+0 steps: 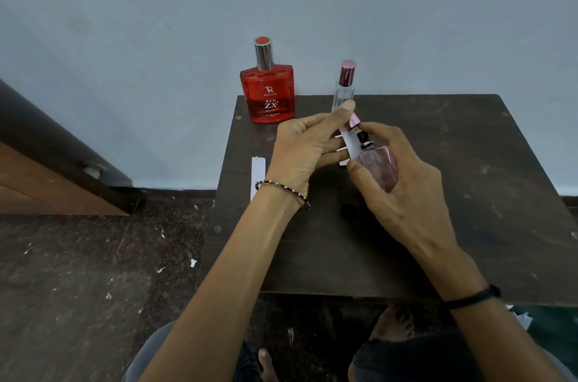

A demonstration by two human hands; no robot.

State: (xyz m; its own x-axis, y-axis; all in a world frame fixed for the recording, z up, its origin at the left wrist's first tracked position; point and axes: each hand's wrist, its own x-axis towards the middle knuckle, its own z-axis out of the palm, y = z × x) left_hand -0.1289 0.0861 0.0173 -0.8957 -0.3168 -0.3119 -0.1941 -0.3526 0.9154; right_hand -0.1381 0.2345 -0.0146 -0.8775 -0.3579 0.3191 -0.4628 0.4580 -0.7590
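Observation:
My right hand [403, 178] grips a small pink perfume bottle [380, 167] above the dark table [469, 194], its black spray nozzle [363, 138] bare and pointing up and left. My left hand [308, 147] holds white paper strips [352, 144] between its fingers, right against the nozzle, along with the bottle's pink cap [353, 122]. A red perfume bottle [268, 94] labelled RED ZX stands at the table's back left corner. A slim clear bottle with a pink cap [345, 86] stands behind my hands.
Another white paper strip [257, 177] sticks out over the table's left edge. A pale blue wall runs right behind the table. The dark speckled floor [93, 272] with paper scraps lies to the left, a wooden door or cabinet [47, 181] at far left. My knees and bare feet sit below.

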